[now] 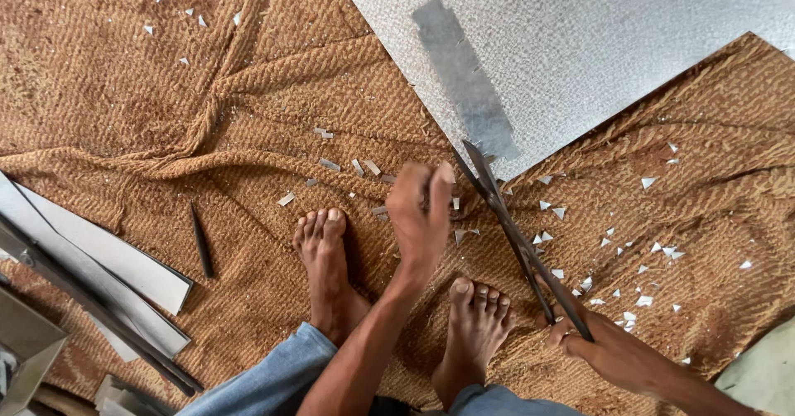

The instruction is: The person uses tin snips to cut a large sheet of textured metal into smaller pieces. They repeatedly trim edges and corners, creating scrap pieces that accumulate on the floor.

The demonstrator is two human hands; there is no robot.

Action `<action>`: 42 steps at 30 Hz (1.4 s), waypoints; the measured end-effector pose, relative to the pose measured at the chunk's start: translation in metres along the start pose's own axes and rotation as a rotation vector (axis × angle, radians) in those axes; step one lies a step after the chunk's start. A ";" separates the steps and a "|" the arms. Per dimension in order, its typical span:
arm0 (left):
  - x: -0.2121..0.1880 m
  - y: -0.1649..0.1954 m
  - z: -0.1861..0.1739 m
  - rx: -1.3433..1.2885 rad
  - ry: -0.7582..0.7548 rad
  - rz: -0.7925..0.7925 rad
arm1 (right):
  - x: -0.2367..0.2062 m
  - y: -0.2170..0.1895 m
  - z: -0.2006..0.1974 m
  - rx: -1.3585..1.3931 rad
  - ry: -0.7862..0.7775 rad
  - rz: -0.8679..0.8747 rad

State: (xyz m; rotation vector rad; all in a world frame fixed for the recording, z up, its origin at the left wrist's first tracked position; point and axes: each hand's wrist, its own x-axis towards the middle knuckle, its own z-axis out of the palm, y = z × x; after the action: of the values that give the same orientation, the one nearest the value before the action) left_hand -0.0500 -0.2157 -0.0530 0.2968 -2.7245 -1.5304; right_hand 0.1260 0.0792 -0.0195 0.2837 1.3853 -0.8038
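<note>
- Your right hand (598, 343) is closed round the handles of the long shears (517, 238), their tips at the corner of the metal sheet (580, 43).
- Your left hand (421, 213) hangs loosely curled over the mat (124, 93), holding nothing that shows.
- Many small offcuts (638, 300) already lie scattered; most of the sheet looks uncut.
- Bare feet (325, 259) sit just beside the blades; freer room lies to the right.

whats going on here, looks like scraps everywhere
A person stands barefoot on a brown woven mat, seen from above. The right hand grips long metal shears, blades pointing at the corner of a large grey metal sheet. The left hand is raised near that corner, blurred, so whether it holds anything is unclear. Small pale offcuts litter the mat, a dark pointed tool lies at left.
</note>
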 end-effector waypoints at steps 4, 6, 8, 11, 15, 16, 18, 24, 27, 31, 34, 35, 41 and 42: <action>0.026 0.016 -0.005 -0.603 -0.078 -0.411 | -0.002 -0.008 -0.001 0.097 -0.010 0.021; 0.033 0.022 -0.008 -0.594 -0.108 -0.475 | -0.006 -0.015 -0.003 0.131 0.002 0.070; 0.035 0.026 -0.010 -0.743 -0.091 -0.559 | -0.009 -0.022 -0.003 0.085 0.013 0.072; 0.034 0.028 -0.010 -0.869 -0.073 -0.619 | -0.010 -0.026 0.000 0.101 0.027 0.134; 0.033 0.025 -0.009 -0.938 -0.065 -0.614 | -0.005 -0.016 0.001 0.191 0.064 0.071; 0.033 0.024 -0.008 -0.947 -0.064 -0.618 | -0.004 -0.010 -0.001 0.233 0.064 0.013; 0.033 0.024 -0.009 -0.960 -0.061 -0.625 | -0.003 0.001 -0.006 0.277 0.042 -0.008; 0.033 0.031 -0.012 -0.860 -0.053 -0.678 | -0.001 0.020 -0.012 0.369 0.023 0.025; 0.034 0.034 -0.013 -0.886 -0.059 -0.654 | 0.003 0.017 -0.005 0.380 0.048 0.019; 0.034 0.036 -0.011 -0.817 -0.052 -0.666 | 0.009 0.016 0.001 0.427 0.050 -0.084; 0.035 0.038 -0.013 -0.804 -0.066 -0.645 | 0.013 0.021 0.006 0.381 0.086 -0.117; 0.036 0.039 -0.014 -0.791 -0.076 -0.634 | 0.014 0.023 0.010 0.354 0.098 -0.114; 0.017 0.060 -0.002 -0.882 -0.289 -0.550 | 0.012 0.022 0.087 1.054 -0.117 -0.574; 0.010 0.065 0.007 -0.909 -0.353 -0.530 | 0.012 0.021 0.100 1.132 -0.100 -0.637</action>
State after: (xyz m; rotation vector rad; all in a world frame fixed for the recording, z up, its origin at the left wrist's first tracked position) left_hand -0.0713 -0.1779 -0.0025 0.8003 -1.8610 -2.9735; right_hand 0.2155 0.0284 -0.0167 0.6636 0.7795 -2.0753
